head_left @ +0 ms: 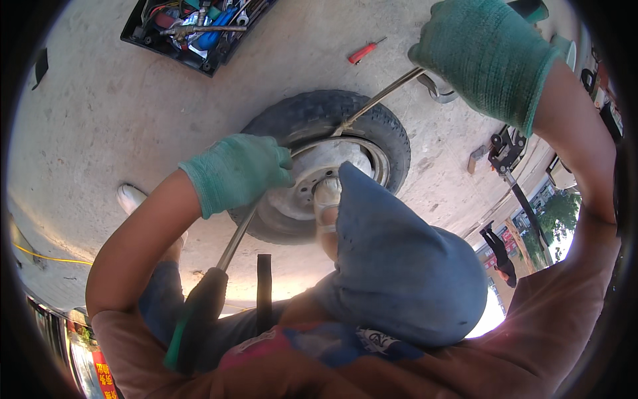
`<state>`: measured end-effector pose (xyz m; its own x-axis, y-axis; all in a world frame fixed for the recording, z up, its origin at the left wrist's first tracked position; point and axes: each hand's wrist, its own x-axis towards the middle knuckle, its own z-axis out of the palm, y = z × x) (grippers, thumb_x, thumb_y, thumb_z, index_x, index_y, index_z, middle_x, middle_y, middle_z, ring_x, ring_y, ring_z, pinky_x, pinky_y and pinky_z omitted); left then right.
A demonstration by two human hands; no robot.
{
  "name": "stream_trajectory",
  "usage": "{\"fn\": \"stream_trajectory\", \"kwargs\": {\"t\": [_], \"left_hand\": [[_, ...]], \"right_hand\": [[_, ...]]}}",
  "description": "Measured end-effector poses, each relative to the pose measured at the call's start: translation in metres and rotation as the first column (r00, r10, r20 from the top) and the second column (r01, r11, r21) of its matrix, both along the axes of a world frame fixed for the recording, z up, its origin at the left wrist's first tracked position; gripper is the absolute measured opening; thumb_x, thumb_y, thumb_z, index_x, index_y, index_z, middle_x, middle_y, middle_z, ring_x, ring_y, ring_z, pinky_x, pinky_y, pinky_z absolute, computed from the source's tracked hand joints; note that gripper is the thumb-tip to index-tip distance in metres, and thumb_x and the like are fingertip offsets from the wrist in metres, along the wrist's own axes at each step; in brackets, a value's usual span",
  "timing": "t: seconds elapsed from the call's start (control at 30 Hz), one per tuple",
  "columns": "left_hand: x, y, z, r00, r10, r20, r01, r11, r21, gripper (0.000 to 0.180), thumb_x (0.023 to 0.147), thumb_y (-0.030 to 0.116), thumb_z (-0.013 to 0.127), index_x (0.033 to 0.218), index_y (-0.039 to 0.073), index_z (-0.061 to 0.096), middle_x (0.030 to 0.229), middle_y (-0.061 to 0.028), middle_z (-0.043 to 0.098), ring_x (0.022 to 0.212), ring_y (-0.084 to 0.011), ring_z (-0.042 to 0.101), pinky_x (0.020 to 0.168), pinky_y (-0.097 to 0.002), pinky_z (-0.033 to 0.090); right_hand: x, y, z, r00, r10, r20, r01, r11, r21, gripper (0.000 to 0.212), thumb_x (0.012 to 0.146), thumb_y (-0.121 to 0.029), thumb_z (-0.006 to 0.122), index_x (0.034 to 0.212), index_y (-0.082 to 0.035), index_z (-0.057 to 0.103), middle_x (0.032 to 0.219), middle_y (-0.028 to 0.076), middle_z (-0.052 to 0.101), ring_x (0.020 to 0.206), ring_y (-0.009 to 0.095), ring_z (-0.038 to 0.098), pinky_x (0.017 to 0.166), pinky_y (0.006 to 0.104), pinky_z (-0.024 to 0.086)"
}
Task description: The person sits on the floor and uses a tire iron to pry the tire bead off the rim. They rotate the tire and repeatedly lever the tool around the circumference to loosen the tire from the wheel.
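Note:
A small black tyre (372, 120) on a silver rim (299, 196) lies flat on the concrete. My left hand (240, 169), in a green glove, grips a metal tyre lever (234, 243) whose dark handle points back toward my body. My right hand (482, 53), also gloved green, holds the end of a second long metal bar (379, 100) whose tip is wedged at the rim's far edge. My knee in blue trousers (399, 253) and my foot (327, 199) rest over the wheel, hiding its near right side.
An open black toolbox (193, 30) full of tools sits at the top left. A red-handled screwdriver (364, 51) lies on the concrete beyond the tyre. A jack-like tool (508, 149) lies at the right. My other shoe (129, 196) is at the left. A yellow cable (46, 256) runs at the lower left.

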<state>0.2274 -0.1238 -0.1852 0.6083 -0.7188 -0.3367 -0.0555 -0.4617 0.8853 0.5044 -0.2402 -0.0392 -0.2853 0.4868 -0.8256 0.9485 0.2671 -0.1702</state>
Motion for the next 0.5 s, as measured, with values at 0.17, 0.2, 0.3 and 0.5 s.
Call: {"fn": "stream_trajectory", "kwargs": {"t": [0.17, 0.2, 0.3, 0.5], "left_hand": [[0.010, -0.040, -0.002, 0.888, 0.399, -0.227, -0.332, 0.899, 0.284, 0.028, 0.096, 0.021, 0.055, 0.115, 0.004, 0.065, 0.103, -0.0184, 0.069, 0.093, -0.0349, 0.069, 0.085, -0.0465, 0.054], [0.020, -0.053, -0.006, 0.891, 0.386, -0.238, -0.275, 0.878, 0.393, 0.029, 0.094, 0.022, 0.059, 0.117, 0.005, 0.063, 0.107, -0.0175, 0.069, 0.093, -0.0339, 0.069, 0.083, -0.0467, 0.055], [0.017, -0.067, -0.016, 0.909, 0.407, -0.094, -0.300, 0.793, 0.531, 0.039, 0.090, 0.024, 0.067, 0.122, 0.005, 0.058, 0.112, -0.0156, 0.067, 0.096, -0.0326, 0.068, 0.082, -0.0461, 0.054], [0.029, -0.074, -0.024, 0.912, 0.356, 0.202, -0.409, 0.751, 0.519, 0.060, 0.084, 0.031, 0.074, 0.133, 0.004, 0.052, 0.127, -0.0162, 0.058, 0.114, -0.0326, 0.057, 0.092, -0.0438, 0.049]], "right_hand": [[0.019, -0.004, 0.031, 0.947, -0.307, 0.092, 0.319, 0.931, -0.176, 0.020, 0.085, -0.015, 0.063, 0.099, -0.001, 0.068, 0.083, 0.015, 0.071, 0.081, 0.028, 0.073, 0.069, 0.0363, 0.057], [0.025, -0.010, 0.037, 0.899, -0.432, 0.072, 0.438, 0.886, -0.152, 0.019, 0.086, -0.016, 0.063, 0.098, -0.001, 0.068, 0.083, 0.016, 0.071, 0.080, 0.028, 0.073, 0.067, 0.0358, 0.057], [0.052, -0.028, 0.028, 0.562, -0.792, -0.240, 0.792, 0.599, -0.122, 0.019, 0.089, -0.017, 0.063, 0.096, -0.001, 0.067, 0.083, 0.017, 0.071, 0.076, 0.028, 0.073, 0.063, 0.0344, 0.057], [0.033, -0.052, 0.013, -0.263, -0.715, -0.647, 0.954, -0.096, -0.283, 0.022, 0.094, -0.021, 0.062, 0.092, 0.000, 0.066, 0.082, 0.019, 0.071, 0.069, 0.027, 0.073, 0.055, 0.0317, 0.056]]}}
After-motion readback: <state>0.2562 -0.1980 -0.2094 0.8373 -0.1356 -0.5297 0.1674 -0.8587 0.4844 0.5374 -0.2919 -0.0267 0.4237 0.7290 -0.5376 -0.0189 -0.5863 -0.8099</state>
